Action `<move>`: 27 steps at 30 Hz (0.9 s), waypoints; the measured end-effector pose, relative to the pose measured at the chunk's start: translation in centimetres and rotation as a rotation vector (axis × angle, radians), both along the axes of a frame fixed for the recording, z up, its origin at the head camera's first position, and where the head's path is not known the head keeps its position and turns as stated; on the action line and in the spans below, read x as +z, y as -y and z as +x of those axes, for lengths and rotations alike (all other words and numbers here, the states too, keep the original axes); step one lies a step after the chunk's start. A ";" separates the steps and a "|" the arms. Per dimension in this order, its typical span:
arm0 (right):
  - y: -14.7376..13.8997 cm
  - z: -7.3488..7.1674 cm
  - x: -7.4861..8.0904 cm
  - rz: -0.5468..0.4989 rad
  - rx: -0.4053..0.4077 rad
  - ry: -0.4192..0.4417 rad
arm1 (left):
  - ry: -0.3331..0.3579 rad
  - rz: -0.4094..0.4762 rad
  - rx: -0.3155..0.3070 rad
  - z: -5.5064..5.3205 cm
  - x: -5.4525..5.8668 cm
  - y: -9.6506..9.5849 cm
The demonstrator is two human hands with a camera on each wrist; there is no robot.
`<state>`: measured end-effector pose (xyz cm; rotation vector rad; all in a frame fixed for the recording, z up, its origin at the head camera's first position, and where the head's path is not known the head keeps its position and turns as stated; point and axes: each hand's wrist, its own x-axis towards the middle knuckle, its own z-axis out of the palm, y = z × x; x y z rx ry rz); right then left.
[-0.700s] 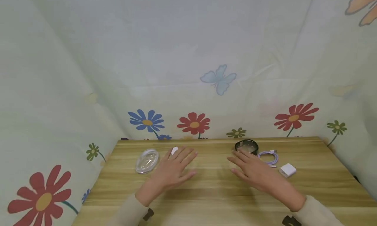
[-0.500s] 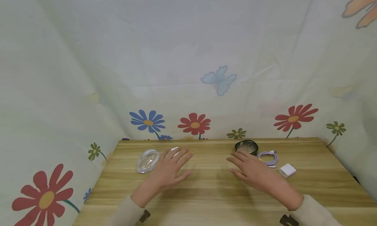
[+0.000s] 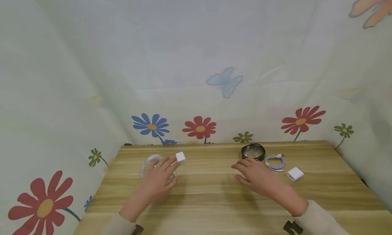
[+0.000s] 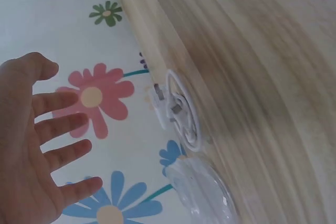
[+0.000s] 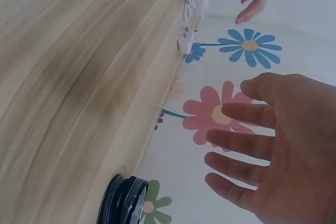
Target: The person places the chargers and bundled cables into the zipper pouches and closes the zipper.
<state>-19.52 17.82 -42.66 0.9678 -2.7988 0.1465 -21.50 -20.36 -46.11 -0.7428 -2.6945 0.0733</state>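
Note:
My left hand (image 3: 157, 178) hovers palm down above the table, fingers spread and holding nothing. It overlaps a clear round case (image 3: 147, 163) and a coiled white cable (image 3: 175, 172) in the head view; the left wrist view shows more of that cable (image 4: 181, 114). Just beyond its fingertips sits a white charger plug (image 3: 180, 156). On the other side, my right hand (image 3: 262, 178) is also raised, with relaxed fingers and nothing in them. It partly hides the front of a black-rimmed round case (image 3: 253, 151). Beside that lie a coiled purple cable (image 3: 275, 163) and a second white charger plug (image 3: 295, 174).
The wooden table (image 3: 208, 201) ends at the back and sides against a hanging white cloth (image 3: 196, 51) printed with flowers and butterflies. The small items stand in two groups near the back edge, left and right.
My left hand has moved left and toward me, uncovering the white charger plug and part of the white cable. The right hand stays nearly in place. The head view has shifted slightly.

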 end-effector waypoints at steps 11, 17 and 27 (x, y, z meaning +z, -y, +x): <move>1.2 -0.8 -1.8 -0.051 0.041 0.008 | -0.069 0.048 0.034 0.3 -0.7 2.5; 2.4 -1.0 -2.2 -0.045 0.066 0.016 | -0.052 0.061 0.074 0.7 -0.9 3.4; 4.8 -1.3 -2.6 -0.068 0.094 0.070 | 0.023 0.073 0.123 0.7 -0.8 4.2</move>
